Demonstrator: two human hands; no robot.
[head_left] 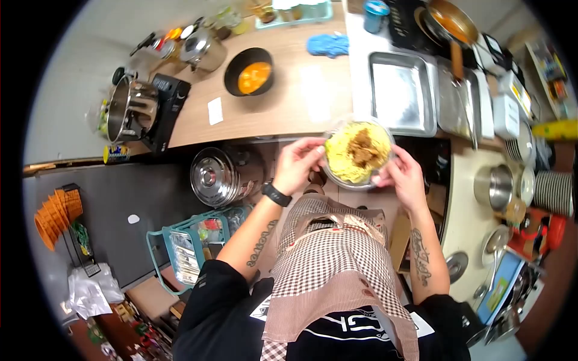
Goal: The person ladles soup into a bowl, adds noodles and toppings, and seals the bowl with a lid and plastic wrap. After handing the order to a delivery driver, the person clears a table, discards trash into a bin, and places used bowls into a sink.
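Between my two hands is a clear bowl (328,169) filled with a yellow, crumbly-looking food (343,153) that has a brown powder or paste (365,147) on top. My left hand (299,161) grips the rim on the left side, thumb towards the food. On the opposite side my right hand (402,174) grips the lower right rim. The bowl is held up in front of the counter edge, above the floor. On the wooden counter (295,78) beyond it sits a black bowl (230,75) with orange soup or sauce (253,77) inside.
A steel tray (402,96) lies right of the counter, with a pan (463,24) on a stove behind it. At left, a large pot (135,108) stands on a black cooker (171,99). A blue cloth (328,46) and white paper (215,111) lie on the counter. Below is a lidded steel pot (212,177).
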